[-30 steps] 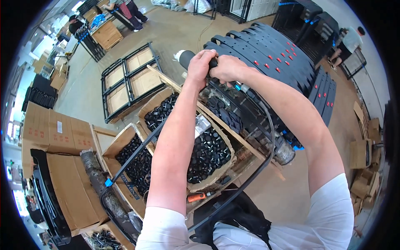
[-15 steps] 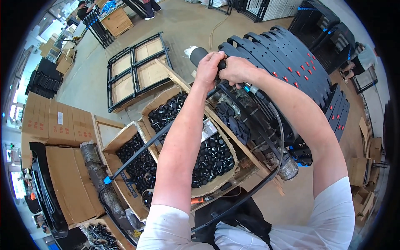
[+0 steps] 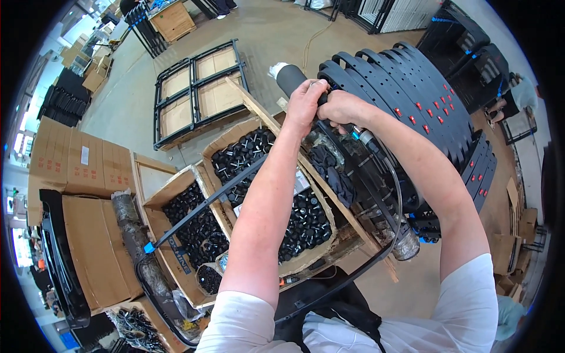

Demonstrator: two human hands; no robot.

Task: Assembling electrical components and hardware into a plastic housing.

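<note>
Gripping the near end of a dark cylinder with the left hand, beyond a box of black knobs; placing the curled right hand just beside, too hidden to tell grasping from empty.

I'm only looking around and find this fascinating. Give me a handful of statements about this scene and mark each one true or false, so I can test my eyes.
1. The left hand grips a black cylinder. True.
2. The right hand is stretched out far from the left hand. False: the two hands are close together.
3. The person wears long dark sleeves. False: the sleeves are short and white.
4. Small black parts fill an open cardboard box below the arms. True.
5. The stack of curved dark pieces stands on the person's left. False: it is on the right.
6. Red bits show on that stack. True.
</note>
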